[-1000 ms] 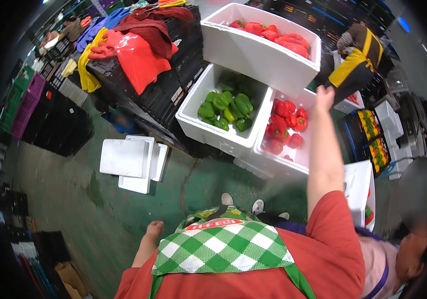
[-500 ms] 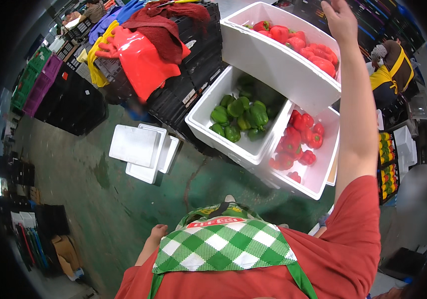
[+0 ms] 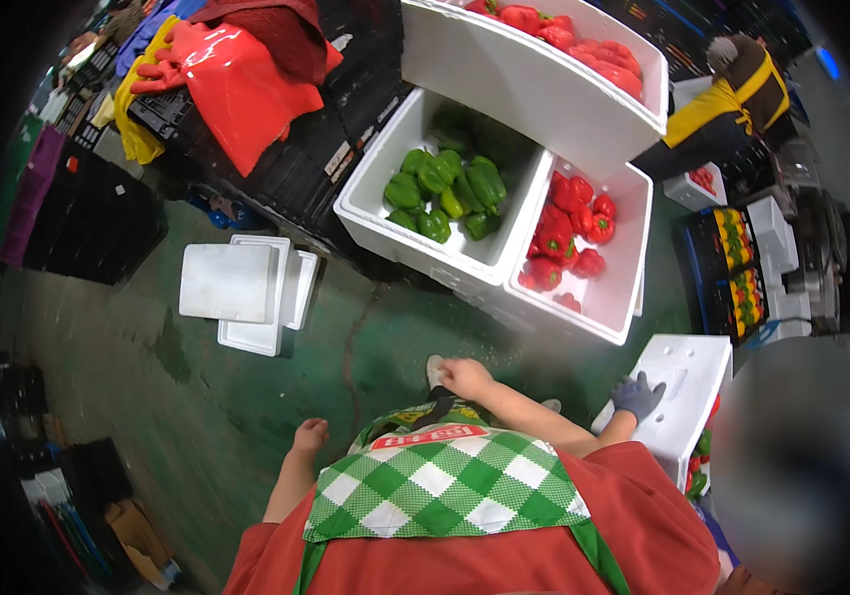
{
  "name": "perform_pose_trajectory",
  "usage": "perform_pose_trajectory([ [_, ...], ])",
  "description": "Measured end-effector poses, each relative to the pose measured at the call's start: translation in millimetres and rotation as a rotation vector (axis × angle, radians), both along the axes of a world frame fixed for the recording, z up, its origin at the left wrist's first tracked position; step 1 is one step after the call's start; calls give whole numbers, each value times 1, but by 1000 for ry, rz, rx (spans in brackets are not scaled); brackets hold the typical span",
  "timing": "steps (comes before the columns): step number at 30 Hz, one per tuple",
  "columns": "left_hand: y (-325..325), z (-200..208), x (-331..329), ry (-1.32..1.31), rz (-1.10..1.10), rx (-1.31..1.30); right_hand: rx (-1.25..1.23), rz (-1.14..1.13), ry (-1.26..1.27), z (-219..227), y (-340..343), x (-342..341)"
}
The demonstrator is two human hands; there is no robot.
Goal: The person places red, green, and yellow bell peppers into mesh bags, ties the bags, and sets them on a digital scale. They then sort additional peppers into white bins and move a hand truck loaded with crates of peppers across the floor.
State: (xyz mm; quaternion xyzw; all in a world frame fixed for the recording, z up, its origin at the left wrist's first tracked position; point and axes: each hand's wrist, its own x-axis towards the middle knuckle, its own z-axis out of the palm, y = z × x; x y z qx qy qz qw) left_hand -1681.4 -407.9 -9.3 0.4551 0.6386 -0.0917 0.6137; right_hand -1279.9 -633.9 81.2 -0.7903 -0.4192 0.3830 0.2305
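Note:
My left hand hangs at my left side, its fingers curled, with nothing seen in it. Low in front of my apron is my right hand, closed into a loose fist and apart from every box; I see nothing in it. Ahead stands a white foam box with green bell peppers inside. Beside it on the right, another foam box holds red bell peppers. A third foam box of red peppers sits higher, at their far side.
White foam lids lie on the floor at left. Red rubber gloves rest on black crates. At right, a co-worker's gloved hand touches a foam box. Another person bends beyond, near crates of mixed peppers.
My right arm has come down from beside the upper pepper box to in front of my body. The view has shifted, bringing the co-worker's gloved hand and a foam box into sight at right.

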Motion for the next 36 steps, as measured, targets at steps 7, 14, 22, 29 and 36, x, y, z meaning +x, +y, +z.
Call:
perform_pose_trajectory([
  [7,35,0,-29,-72,-14,61,-483,-447,-71,-37,-92,32],
  [14,27,19,-134,-114,101,104,-195,-1463,-197,-66,-140,124],
  [22,-61,-8,-376,178,332,40,-687,594,-552,-184,-34,-116],
  [29,-122,28,-393,257,618,-27,-365,165,-167,-83,140,-173],
  [36,-100,41,-340,103,835,29,-621,215,-27,-218,226,-118],
])
